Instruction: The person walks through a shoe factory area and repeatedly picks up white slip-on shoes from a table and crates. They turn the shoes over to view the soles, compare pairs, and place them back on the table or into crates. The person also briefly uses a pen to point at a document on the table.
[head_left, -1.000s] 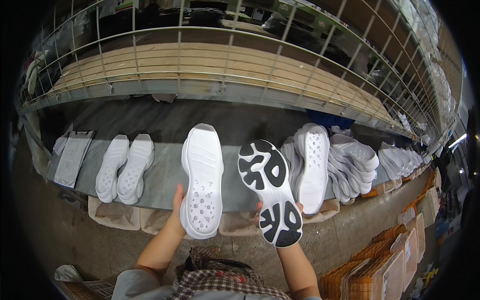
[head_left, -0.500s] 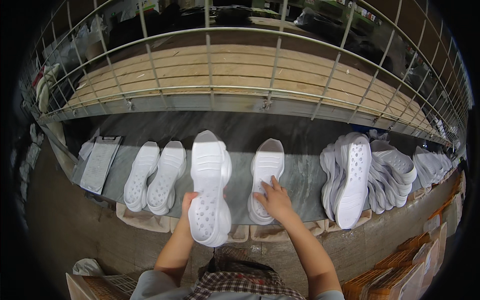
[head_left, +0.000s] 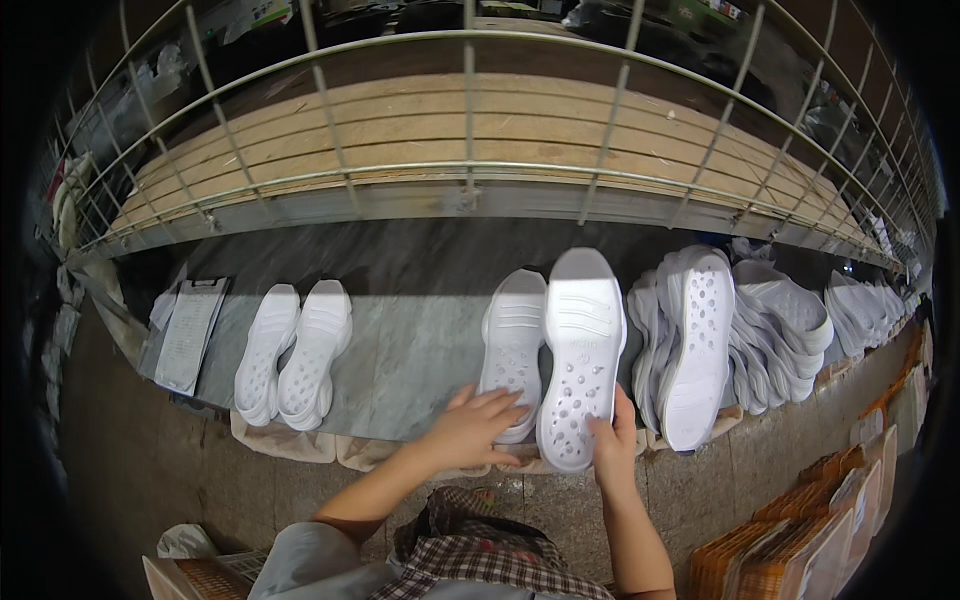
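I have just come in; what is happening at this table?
At a gray table, a person's right hand grips one white shoe sole; the left hand, spread open, partly covers a second sole beside it. Farther left lie two more soles and a clipboard. A bunched row of similar soles is on the right.

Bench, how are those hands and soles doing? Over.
Right hand holds white sole. Left hand, spread, over near end of second sole. Piled soles close on right.
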